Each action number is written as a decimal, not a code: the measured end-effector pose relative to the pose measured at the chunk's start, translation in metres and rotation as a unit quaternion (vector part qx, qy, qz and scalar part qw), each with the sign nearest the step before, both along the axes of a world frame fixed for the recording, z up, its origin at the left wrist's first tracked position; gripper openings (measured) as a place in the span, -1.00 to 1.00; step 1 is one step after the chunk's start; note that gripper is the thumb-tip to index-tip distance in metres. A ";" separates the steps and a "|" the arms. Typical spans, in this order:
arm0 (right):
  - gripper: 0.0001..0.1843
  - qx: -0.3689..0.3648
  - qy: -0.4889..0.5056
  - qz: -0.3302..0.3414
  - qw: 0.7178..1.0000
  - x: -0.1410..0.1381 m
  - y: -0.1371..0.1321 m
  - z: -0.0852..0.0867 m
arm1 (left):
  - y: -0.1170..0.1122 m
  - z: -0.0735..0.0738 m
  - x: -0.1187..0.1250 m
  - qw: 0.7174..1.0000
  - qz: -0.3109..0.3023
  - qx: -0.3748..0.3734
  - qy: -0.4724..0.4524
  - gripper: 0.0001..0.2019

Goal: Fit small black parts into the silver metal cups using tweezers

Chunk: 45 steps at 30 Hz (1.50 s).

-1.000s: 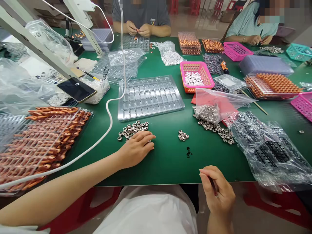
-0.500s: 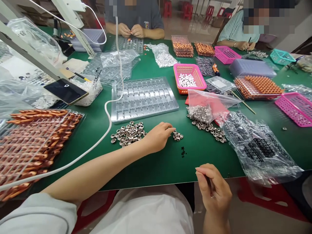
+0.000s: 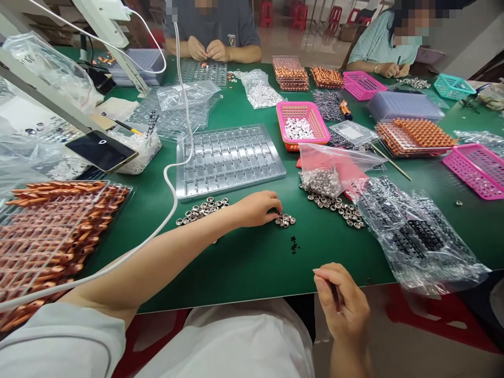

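My left hand (image 3: 260, 208) reaches over the table to a small group of silvery metal rings (image 3: 286, 220). Its thumb and forefinger close on one ring at the group's left edge. A larger pile of the same cup-like rings (image 3: 199, 211) lies partly behind my left forearm. Near the table's front edge, my right hand (image 3: 344, 302) is raised with thumb and forefinger pinched together and the other fingers curled. Something dark shows inside that hand, too hidden to name. Tiny black parts (image 3: 294, 244) lie on the green table between both hands.
Beyond my left hand lies a clear compartment tray (image 3: 232, 157), crossed by a white cable (image 3: 169, 181). Orange parts fill a rack (image 3: 59, 236) at left. Bagged rings (image 3: 321, 181), a bag of black parts (image 3: 417, 231) and a pink basket (image 3: 303, 107) stand right. Two people work opposite.
My left hand's fingers have bent down and closed at the small group of rings, the thumb now showing below. My right hand stays nearly still. The view has shifted slightly.
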State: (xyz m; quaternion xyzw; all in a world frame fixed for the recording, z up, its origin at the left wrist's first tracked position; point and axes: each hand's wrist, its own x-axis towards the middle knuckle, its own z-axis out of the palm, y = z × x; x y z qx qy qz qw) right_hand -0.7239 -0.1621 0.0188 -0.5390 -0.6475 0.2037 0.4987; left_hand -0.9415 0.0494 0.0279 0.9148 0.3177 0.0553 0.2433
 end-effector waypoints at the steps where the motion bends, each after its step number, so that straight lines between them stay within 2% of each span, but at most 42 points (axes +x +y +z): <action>1: -0.79 0.001 -0.001 0.007 1.000 0.000 0.001 0.001 | -0.001 0.000 -0.001 1.000 0.001 0.002 -0.002 -0.79; 5: -0.78 0.001 -0.004 0.025 1.000 -0.003 0.003 0.001 | -0.004 0.002 -0.001 1.000 0.002 0.005 -0.004 -0.66; 13: -0.84 -0.016 0.007 0.018 1.000 -0.006 0.002 -0.002 | -0.001 0.002 0.005 1.000 0.002 -0.003 -0.005 -0.81; 17: -0.82 -0.023 0.032 0.027 0.999 -0.004 0.000 -0.002 | -0.004 0.002 0.002 0.999 0.029 -0.004 -0.027 -0.83; 20: -0.79 -0.026 0.068 0.011 0.997 0.000 -0.002 0.000 | -0.018 0.006 -0.003 0.996 0.061 -0.005 -0.057 -0.83; 23: -0.79 -0.028 0.105 -0.017 0.994 0.004 -0.002 0.004 | -0.045 0.011 -0.009 0.993 0.081 -0.020 -0.088 -0.83; 27: -0.77 -0.025 0.166 -0.001 0.986 0.004 0.005 0.008 | -0.087 0.013 -0.011 0.970 0.114 -0.107 -0.187 -0.89; 30: -0.71 -0.020 0.204 0.014 0.979 -0.003 0.011 0.006 | -0.107 0.008 -0.006 0.958 0.122 -0.153 -0.211 -0.90; 36: -0.56 -0.010 0.184 -0.044 0.982 -0.010 0.015 -0.002 | -0.116 -0.006 0.004 0.948 0.120 -0.184 -0.229 -0.89; 39: -0.48 -0.042 0.196 -0.056 0.978 -0.008 0.011 -0.006 | -0.115 -0.011 0.004 0.946 0.102 -0.183 -0.249 -0.86; 42: -0.50 -0.072 0.224 -0.044 0.971 -0.006 0.007 -0.013 | -0.114 -0.014 0.002 0.943 0.078 -0.178 -0.272 -0.84; 45: -0.56 -0.080 0.240 -0.061 0.966 -0.003 0.009 -0.018 | -0.113 -0.016 0.000 0.942 0.065 -0.158 -0.290 -0.81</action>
